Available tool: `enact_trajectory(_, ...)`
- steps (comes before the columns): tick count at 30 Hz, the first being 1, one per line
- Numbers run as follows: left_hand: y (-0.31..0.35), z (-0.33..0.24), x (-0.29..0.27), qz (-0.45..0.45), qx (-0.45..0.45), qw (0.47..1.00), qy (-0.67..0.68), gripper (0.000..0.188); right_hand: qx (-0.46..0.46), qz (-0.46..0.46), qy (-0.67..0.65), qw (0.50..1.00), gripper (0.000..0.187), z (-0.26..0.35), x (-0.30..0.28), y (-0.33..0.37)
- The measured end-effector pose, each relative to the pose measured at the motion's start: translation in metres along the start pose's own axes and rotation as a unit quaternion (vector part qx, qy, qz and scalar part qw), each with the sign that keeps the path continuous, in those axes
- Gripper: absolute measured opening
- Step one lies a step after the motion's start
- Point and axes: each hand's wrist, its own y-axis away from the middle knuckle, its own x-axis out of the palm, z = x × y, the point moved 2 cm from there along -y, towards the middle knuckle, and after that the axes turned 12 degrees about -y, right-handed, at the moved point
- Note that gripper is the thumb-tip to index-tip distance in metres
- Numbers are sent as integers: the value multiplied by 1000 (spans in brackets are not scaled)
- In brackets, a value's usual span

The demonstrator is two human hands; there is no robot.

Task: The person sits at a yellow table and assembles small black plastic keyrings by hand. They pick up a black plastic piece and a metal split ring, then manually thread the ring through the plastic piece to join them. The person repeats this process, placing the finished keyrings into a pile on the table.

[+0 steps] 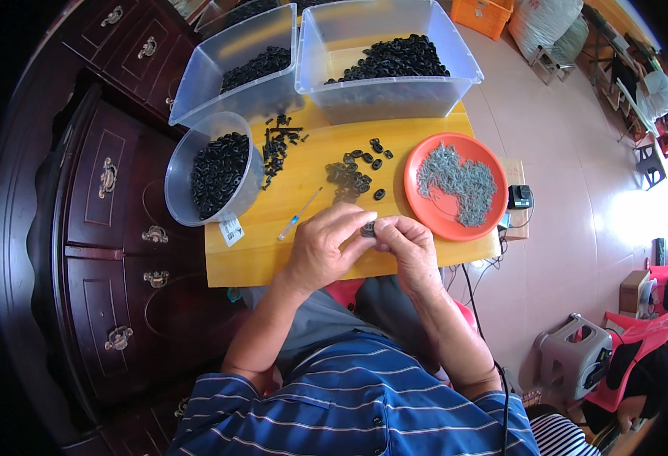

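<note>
My left hand (325, 247) and my right hand (407, 247) meet over the table's near edge. Between their fingertips is a small dark oval piece (368, 229), pinched from both sides; the fingers partly cover it. Just beyond lie a loose group of black oval pieces (378, 163) and a heap of smoky see-through ones (345, 176). A thin blue-and-clear tool like a syringe or fine screwdriver (294, 221) rests left of my left hand. To the right, a red-orange plate (442, 223) holds many small silvery metal pieces (463, 186).
A round clear tub (176, 182) of black parts stands at the left table edge, a white label (231, 231) beside it. Small black bits (274, 156) lie scattered nearby. Two clear bins (395, 102) (197, 95) line the back. Dark drawers (98, 182) flank the left; stools (573, 353) stand right.
</note>
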Motion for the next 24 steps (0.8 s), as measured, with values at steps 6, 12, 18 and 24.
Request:
enact_trajectory(6, 1, -1, -2, 5, 1, 1000, -3, 40, -13, 12, 16, 1000, 17, -1, 1, 1)
enact_trajectory(12, 1, -1, -1, -1, -1, 1000, -3, 38, -2, 6, 12, 1000, 17, -1, 1, 1)
enact_trajectory(18, 2, -1, 1, -5, -14, 1000, 13, 36, -1, 6, 5, 1000, 17, -2, 1, 0)
enact_trajectory(24, 1, -2, 1, -11, -11, 1000, 7, 36, -4, 6, 8, 1000, 17, -2, 2, 0)
